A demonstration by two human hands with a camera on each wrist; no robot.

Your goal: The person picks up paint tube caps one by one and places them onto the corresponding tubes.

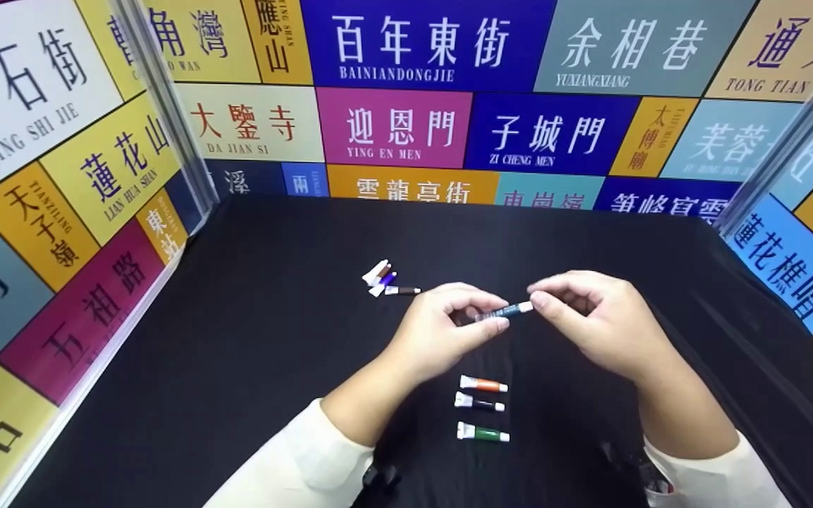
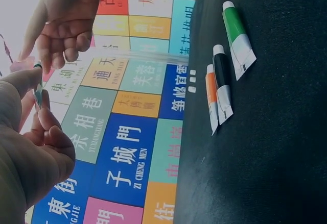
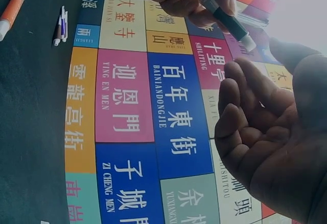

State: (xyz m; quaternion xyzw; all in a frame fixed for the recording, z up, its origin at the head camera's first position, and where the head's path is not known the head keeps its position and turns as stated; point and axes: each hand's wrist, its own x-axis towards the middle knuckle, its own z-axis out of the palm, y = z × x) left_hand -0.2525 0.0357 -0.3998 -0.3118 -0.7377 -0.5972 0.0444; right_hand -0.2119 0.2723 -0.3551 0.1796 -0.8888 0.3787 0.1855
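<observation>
My left hand (image 1: 442, 321) pinches a small dark teal paint tube (image 1: 505, 310) between thumb and fingers, its white cap pointing right. Just beyond that cap is my right hand (image 1: 600, 317), fingers loosely bent and thumb apart from them. In the right wrist view a gap shows between the cap end of the tube (image 3: 230, 22) and the right fingers (image 3: 232, 89). Below the hands, an orange paint tube (image 1: 488, 385), a black paint tube (image 1: 484, 404) and a green paint tube (image 1: 488, 433) lie in a column, caps to the right.
Several more paint tubes (image 1: 382, 279), brown and blue-purple among them, lie in a loose cluster left of the hands. A black cloth (image 1: 272, 339) covers the table. Panels printed with coloured street names (image 1: 392, 127) stand along the back and both sides.
</observation>
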